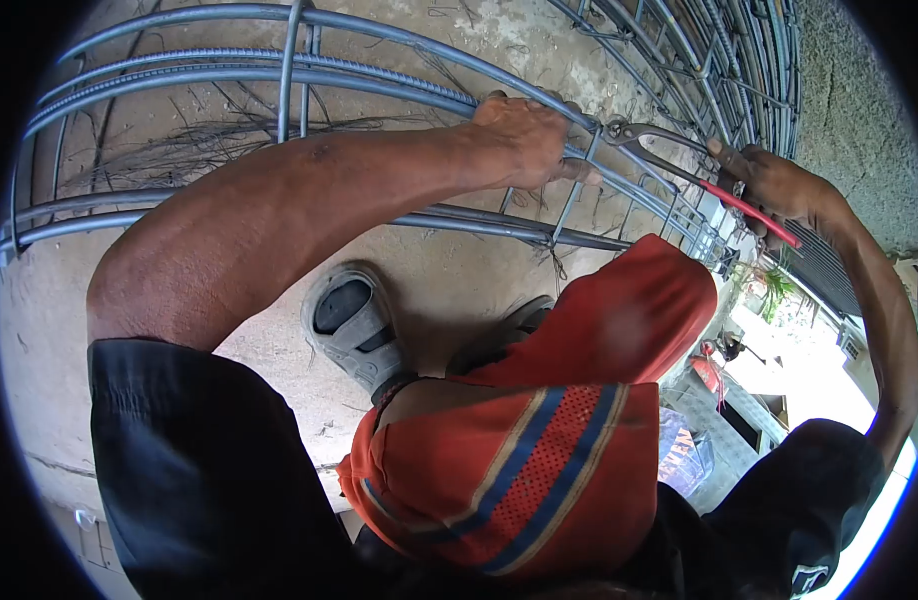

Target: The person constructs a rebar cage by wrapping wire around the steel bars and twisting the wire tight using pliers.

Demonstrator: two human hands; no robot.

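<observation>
My left hand (527,142) is closed over the top bars of a long rebar cage (379,80), with its thumb stretched toward a cross tie. A pair of pincers (669,158) with red grip covering is in my right hand (779,188), its handles spread apart. The pincers' rounded jaws (617,132) meet the cage at a stirrup just right of my left hand. Whether the jaws hold a tie wire is too small to tell. My right fingers are partly hidden behind the handles.
Loose tie wire (189,150) lies on the concrete floor (459,290) behind and under the cage. More rebar cages (739,60) are stacked at the upper right beside a rough wall (859,120). My sandalled foot (354,325) and red-trousered knee (639,300) are close to the cage.
</observation>
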